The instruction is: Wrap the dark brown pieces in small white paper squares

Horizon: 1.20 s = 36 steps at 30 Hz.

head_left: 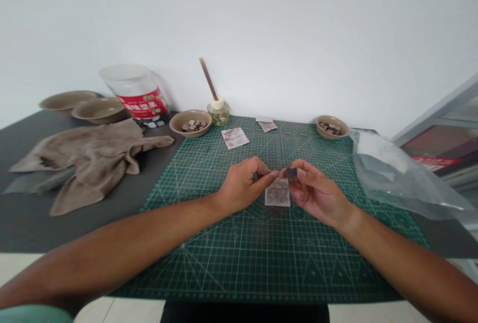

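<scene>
My right hand [315, 191] is closed in a pinch on a small dark round piece [291, 172], held just above the green cutting mat [261, 243]. My left hand [244, 183] is curled, its thumb and forefinger pressed together and reaching toward that piece; what it holds, if anything, is hidden. Under both hands a small white sachet [277, 193] lies flat on the mat.
Two tan bowls of dark pieces [190, 123] [331, 127] stand at the mat's far edge, with a reed diffuser [218, 111] and two more sachets [235, 137] [267, 125]. A beige cloth [89, 159], a plastic jar [136, 95] and stacked bowls [84, 105] lie left; a clear plastic bag [396, 176] right.
</scene>
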Available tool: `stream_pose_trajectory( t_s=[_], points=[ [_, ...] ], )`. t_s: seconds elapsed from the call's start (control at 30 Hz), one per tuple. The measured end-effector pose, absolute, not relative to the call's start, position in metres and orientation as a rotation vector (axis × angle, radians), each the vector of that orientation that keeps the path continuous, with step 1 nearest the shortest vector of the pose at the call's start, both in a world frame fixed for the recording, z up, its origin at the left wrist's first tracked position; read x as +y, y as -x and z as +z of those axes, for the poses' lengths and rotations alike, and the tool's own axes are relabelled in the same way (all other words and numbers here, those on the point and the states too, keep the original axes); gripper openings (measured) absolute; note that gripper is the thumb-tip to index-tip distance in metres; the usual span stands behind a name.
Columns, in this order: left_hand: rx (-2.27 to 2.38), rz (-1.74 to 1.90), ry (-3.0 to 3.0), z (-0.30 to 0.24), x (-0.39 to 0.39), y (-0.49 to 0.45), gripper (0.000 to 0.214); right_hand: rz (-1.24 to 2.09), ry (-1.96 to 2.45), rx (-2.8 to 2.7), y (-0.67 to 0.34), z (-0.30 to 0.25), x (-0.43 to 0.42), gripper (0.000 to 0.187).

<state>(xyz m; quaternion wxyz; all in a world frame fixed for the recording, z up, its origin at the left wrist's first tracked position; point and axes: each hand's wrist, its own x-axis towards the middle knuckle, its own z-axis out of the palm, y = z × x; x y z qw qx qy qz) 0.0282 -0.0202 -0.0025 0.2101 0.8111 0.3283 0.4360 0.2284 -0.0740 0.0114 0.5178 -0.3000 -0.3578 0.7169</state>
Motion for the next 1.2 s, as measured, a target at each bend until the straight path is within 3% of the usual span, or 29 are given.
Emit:
stream_pose_trajectory(
  t_s=[0.13, 0.27, 0.53, 0.8, 1.2],
  points=[
    [0.904, 1.172, -2.304, 0.000, -0.021, -0.029, 0.040, 1.717, 0.718, -0.855, -0.228, 0.012, -0.074, 0.021],
    [0.777, 1.216, -2.234, 0.002, -0.024, -0.030, 0.019, 1.733, 0.748, -0.879, -0.227, 0.010, -0.075, 0.020],
    [0.689, 1.113, -2.313, 0.002, -0.028, -0.033, 0.019, 1.759, 0.803, -0.952, -0.219, 0.009, -0.076, 0.024],
    [0.805, 1.100, -2.369, 0.004, -0.029, -0.036, 0.035, 1.778, 0.841, -0.994, -0.218, 0.007, -0.077, 0.030],
    [0.497, 1.239, -2.559, 0.007, -0.029, -0.036, 0.020, 1.793, 0.764, -0.922, -0.222, 0.004, -0.076, 0.032]
  ],
)
